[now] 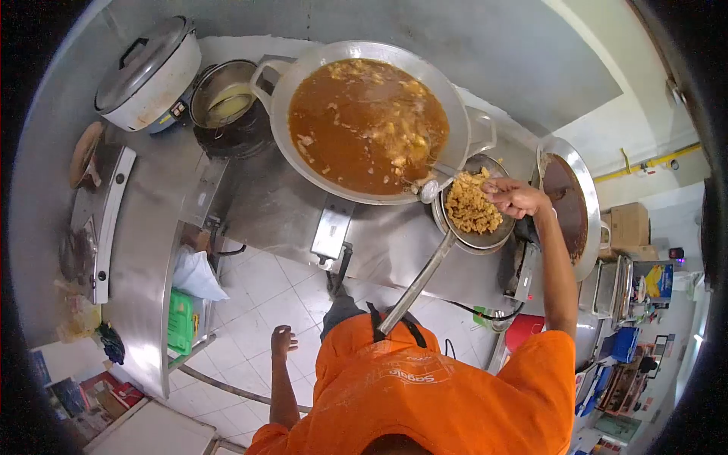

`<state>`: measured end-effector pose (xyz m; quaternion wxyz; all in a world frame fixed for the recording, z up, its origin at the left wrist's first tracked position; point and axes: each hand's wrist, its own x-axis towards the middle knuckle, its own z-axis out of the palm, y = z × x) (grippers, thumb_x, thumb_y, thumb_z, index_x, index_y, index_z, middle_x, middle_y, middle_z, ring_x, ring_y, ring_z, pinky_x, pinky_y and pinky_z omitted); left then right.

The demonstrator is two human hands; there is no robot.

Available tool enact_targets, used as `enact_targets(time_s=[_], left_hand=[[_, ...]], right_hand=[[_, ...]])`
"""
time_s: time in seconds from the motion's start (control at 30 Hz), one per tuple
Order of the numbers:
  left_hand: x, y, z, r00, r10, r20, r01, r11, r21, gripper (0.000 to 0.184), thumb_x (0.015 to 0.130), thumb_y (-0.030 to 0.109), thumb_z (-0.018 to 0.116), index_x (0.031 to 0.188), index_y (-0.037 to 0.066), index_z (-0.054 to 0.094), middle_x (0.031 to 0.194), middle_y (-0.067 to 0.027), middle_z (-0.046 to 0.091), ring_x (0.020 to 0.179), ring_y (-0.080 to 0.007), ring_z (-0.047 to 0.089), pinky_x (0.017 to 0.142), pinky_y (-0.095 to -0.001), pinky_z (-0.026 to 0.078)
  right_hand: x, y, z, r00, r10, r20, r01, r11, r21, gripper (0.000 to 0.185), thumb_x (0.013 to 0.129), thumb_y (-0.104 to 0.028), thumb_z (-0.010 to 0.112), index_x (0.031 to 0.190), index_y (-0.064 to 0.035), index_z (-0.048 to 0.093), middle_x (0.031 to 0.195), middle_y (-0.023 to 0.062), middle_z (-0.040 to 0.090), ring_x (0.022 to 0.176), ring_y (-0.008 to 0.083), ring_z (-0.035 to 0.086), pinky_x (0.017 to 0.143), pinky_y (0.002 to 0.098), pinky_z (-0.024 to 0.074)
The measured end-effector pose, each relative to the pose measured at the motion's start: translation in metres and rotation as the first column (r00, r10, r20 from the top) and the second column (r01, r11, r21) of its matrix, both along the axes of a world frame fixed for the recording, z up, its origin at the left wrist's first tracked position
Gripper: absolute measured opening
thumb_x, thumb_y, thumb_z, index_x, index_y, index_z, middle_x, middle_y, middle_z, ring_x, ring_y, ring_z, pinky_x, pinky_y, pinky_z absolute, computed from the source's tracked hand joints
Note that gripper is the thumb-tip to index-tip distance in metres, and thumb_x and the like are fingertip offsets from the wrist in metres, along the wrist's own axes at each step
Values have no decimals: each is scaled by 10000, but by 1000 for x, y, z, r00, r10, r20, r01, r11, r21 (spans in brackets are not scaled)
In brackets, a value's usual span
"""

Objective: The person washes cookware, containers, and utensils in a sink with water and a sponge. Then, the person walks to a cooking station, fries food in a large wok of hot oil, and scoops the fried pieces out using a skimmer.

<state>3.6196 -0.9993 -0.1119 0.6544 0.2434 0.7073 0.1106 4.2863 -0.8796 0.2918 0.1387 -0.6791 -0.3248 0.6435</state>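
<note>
My right hand (517, 199) is over a long-handled strainer (419, 282) piled with golden-brown fried pieces (472, 203). Its fingers are pinched together at the right side of the pile, apparently around one piece. The strainer rests on a round metal pot (439, 215), and its handle slants toward my waist. Away from the counter, my left hand (283, 341) hangs over the tiled floor, holding nothing, its fingers loosely apart. Beyond the strainer stands a big two-handled wok (277, 114) of brown oil with pieces frying in it. A ladle (429, 191) leans on its near rim.
Another wide pan (590, 254) of dark liquid stands on the right. On the left are a smaller pot (203, 125) with a mesh skimmer and a lidded rice cooker (148, 83). A steel counter (265, 197) runs under them. A green crate (180, 322) sits on a lower shelf.
</note>
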Motion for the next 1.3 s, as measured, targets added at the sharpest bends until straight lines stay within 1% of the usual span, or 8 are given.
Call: enact_targets(time_s=[0.13, 0.5, 0.67, 0.87, 1.0, 1.07, 1.2, 1.3], left_hand=[[-9, -16, -25, 998, 25, -59, -27, 999, -32, 255, 921, 224, 565, 1151, 134, 503, 896, -133, 628, 649, -277, 649, 550, -452, 580], [13, -27, -40, 999, -46, 8, 46, 999, -12, 255, 929, 228, 563, 1160, 140, 501, 943, -140, 621, 677, -289, 647, 571, -455, 569], [30, -40, -41, 989, -122, -79, 123, 992, 1, 260, 923, 196, 569, 1169, 144, 502, 928, -154, 642, 663, -294, 657, 536, -455, 575], [33, -60, -68, 985, -161, 59, 160, 987, 18, 247, 913, 195, 564, 1153, 155, 522, 876, -124, 637, 614, -266, 646, 483, -421, 557], [65, -45, -61, 962, -246, -122, 241, 969, -49, 264, 889, 228, 602, 1134, 153, 538, 850, -114, 635, 582, -252, 637, 478, -407, 553], [67, -33, -67, 950, -301, -82, 300, 954, -29, 279, 880, 240, 614, 1134, 150, 541, 836, -109, 635, 569, -246, 633, 477, -402, 551], [85, 2, -58, 917, -393, -75, 393, 919, -10, 230, 910, 224, 548, 1130, 161, 528, 843, -94, 618, 632, -231, 641, 531, -417, 560], [85, 26, -63, 934, -356, -19, 357, 934, 11, 245, 920, 251, 574, 1147, 171, 527, 828, -80, 627, 617, -216, 639, 511, -399, 558]], right_hand=[[-9, -7, -30, 978, -87, -191, 106, 990, 95, 128, 955, -211, 565, 938, -172, 443, 588, -83, 326, 384, 3, 248, 307, 196, 135], [-41, -75, -34, 960, -213, -180, 267, 887, 376, 198, 959, -200, 565, 863, -166, 395, 591, -81, 334, 391, 5, 234, 323, 205, 115], [-30, -154, 25, 923, -379, -63, 374, 852, 365, 173, 941, -181, 581, 901, -166, 413, 559, -78, 341, 379, 16, 250, 321, 212, 138], [-34, -240, 63, 774, -489, 402, 280, 834, 475, 111, 942, -149, 556, 908, -124, 454, 592, -62, 390, 510, 35, 384, 438, 227, 280], [-22, -283, -29, 514, -474, 715, -153, 770, 620, 106, 886, -31, 540, 966, -60, 477, 575, 94, 502, 520, 269, 520, 502, 359, 420], [-8, -292, -89, 373, -288, 882, -224, 894, 387, 233, 838, 19, 528, 1060, -24, 471, 634, 191, 558, 587, 376, 567, 546, 447, 457], [-14, -295, -136, 281, -108, 954, -71, 989, 132, 453, 781, 55, 521, 1219, 38, 408, 734, 299, 607, 688, 460, 622, 593, 558, 471], [-19, -304, -149, 280, -246, 928, -65, 960, 274, 385, 812, 28, 513, 1184, 22, 413, 707, 299, 597, 652, 485, 598, 567, 566, 459]])
